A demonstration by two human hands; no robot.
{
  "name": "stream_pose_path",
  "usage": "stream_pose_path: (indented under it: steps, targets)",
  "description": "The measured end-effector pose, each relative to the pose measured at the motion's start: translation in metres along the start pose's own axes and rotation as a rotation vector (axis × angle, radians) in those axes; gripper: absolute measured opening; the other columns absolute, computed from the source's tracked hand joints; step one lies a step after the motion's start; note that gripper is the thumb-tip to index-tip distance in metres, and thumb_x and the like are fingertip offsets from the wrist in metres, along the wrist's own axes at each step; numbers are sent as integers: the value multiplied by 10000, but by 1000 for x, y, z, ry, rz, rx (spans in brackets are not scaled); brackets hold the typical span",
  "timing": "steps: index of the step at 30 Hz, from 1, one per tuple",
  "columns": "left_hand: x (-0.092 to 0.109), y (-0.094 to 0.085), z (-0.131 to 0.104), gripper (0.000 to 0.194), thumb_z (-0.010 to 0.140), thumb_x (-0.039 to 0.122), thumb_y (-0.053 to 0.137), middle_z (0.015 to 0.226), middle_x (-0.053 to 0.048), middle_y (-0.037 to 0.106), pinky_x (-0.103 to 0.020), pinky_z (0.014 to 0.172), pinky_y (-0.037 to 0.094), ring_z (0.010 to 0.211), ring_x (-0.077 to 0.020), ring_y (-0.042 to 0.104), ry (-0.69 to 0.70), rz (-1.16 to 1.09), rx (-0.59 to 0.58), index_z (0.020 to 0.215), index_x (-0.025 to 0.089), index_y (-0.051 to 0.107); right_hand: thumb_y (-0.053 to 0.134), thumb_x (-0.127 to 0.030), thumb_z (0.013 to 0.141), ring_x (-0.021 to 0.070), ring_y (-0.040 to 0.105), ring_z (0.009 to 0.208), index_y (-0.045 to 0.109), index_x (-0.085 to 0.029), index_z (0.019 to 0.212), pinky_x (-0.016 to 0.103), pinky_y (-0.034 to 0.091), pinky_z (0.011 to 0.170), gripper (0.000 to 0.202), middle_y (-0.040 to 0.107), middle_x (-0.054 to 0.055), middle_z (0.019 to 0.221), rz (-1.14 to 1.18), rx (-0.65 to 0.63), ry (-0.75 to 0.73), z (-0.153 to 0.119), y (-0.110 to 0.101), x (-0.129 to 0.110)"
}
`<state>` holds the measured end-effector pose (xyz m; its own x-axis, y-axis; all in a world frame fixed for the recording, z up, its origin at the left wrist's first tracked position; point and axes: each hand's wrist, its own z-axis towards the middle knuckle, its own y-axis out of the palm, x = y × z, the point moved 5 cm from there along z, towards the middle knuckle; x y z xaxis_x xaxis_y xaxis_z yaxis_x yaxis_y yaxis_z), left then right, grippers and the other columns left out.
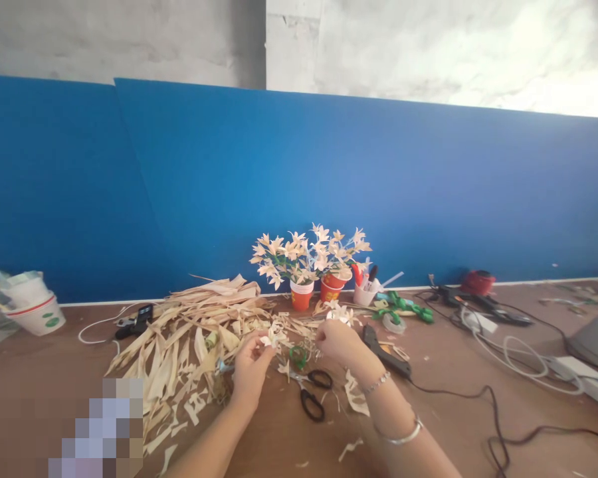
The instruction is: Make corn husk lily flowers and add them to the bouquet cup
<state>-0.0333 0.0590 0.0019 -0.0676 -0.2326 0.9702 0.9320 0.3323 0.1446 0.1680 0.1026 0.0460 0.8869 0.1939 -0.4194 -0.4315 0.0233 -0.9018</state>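
My left hand (249,372) pinches a small cream flower (274,338) that looks made of dried husk, over the right edge of a pile of dried husk strips (179,345). To its right, my right hand (339,342) is closed with the fingertips curled toward the flower; whatever they hold is hidden. Just behind that hand lies a cluster of pale flowers (341,313). Between and below the hands are black-handled scissors (313,397) and a bit of green ribbon-like material (298,357). A black glue gun (385,353) rests beside my right wrist.
Two red cups (302,299) of husk flowers (311,252) stand by the blue partition (299,159). Nearby are a pen cup (365,294) and green ribbons (403,305). Cables (496,405) and a power strip (585,384) lie right; a paper cup (34,315) stands left.
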Motion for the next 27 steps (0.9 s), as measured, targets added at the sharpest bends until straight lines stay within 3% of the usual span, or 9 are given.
stream_pose_path:
  steps: [4,10,18,23,27]
  targets:
    - [-2,1,0,199,626,317,696,913,-56,612,-292,767,446,873,-206,569,0,-22,-32,749,163,662,551,16,512,177,552,512,637,-183,477,257,311,500,219,624,67,521,-86,-63,22,-4,6,4]
    - [-5,0,-1,278,607,370,717,824,-42,604,-287,723,461,822,-202,572,-88,-78,-20,763,151,646,529,35,548,215,606,668,699,-168,697,259,346,562,304,685,103,721,-121,-164,-45,-9,13,-9]
    - [0,2,-2,243,573,332,746,762,-16,600,-253,688,447,758,-171,560,-124,-151,-3,699,153,641,530,13,544,192,594,677,680,-132,646,240,361,585,233,662,88,701,-110,-266,-95,-8,20,-11]
    - [-1,6,-3,256,557,330,779,646,16,599,-222,631,424,640,-128,534,-206,-249,-57,674,148,642,525,-69,661,140,581,759,664,-167,760,202,396,664,197,662,27,829,62,-223,-208,-7,13,-28]
    - [-8,10,-4,240,571,292,792,657,2,622,-188,566,406,587,-88,510,-346,-415,-139,691,122,673,539,-161,726,112,548,669,611,-155,789,190,410,615,96,630,-1,741,556,-135,-251,-8,4,-49]
